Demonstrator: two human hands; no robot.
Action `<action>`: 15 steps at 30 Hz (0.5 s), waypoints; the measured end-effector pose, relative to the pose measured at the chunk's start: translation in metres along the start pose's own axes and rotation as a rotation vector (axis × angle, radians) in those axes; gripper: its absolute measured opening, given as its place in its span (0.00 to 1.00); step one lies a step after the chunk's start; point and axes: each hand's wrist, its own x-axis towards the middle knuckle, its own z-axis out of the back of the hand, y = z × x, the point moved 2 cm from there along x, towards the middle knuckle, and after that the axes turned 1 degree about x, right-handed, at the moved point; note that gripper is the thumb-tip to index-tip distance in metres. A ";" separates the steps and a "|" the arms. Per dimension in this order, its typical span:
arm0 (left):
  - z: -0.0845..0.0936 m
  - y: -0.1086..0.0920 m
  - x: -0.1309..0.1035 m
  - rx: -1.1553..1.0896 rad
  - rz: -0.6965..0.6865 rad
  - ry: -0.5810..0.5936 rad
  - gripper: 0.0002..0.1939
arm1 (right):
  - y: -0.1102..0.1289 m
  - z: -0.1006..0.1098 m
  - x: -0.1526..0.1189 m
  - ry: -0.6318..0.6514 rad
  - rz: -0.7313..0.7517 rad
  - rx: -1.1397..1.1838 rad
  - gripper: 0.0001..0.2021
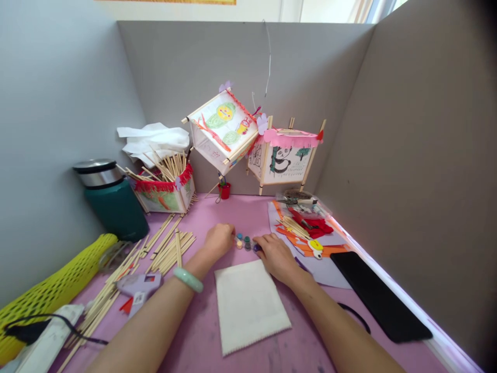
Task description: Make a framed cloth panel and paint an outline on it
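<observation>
A small strip of paint pots (pixel 247 243) in blue, orange, dark green and purple lies on the pink tabletop between my hands. My left hand (pixel 220 240), with a pale green bangle (pixel 188 280) on its wrist, is closed at the strip's left end. At the right end, my right hand (pixel 275 255) has its fingers curled onto the purple pot; part of the strip is hidden under them. Just in front of the pots lies a blank off-white fabric square (pixel 250 305) with zigzag-cut edges.
Left are wooden sticks (pixel 173 254), a lilac glue gun (pixel 140 287), a teal bottle (pixel 114 204) and a stick-filled box (pixel 165 194). Paper lanterns (pixel 223 129) hang behind. At right lie coloured felt pieces (pixel 310 233) and a black phone (pixel 380 295). Grey partitions (pixel 233 57) enclose the desk.
</observation>
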 end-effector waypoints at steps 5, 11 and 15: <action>0.033 0.017 -0.015 0.097 0.086 -0.059 0.10 | 0.000 -0.001 -0.002 -0.006 -0.021 -0.024 0.16; 0.094 0.085 -0.067 0.208 0.347 -0.167 0.14 | 0.002 -0.001 -0.003 -0.006 -0.043 -0.098 0.14; 0.104 0.127 -0.100 0.197 0.423 -0.124 0.13 | 0.001 -0.002 -0.003 -0.007 -0.026 -0.119 0.14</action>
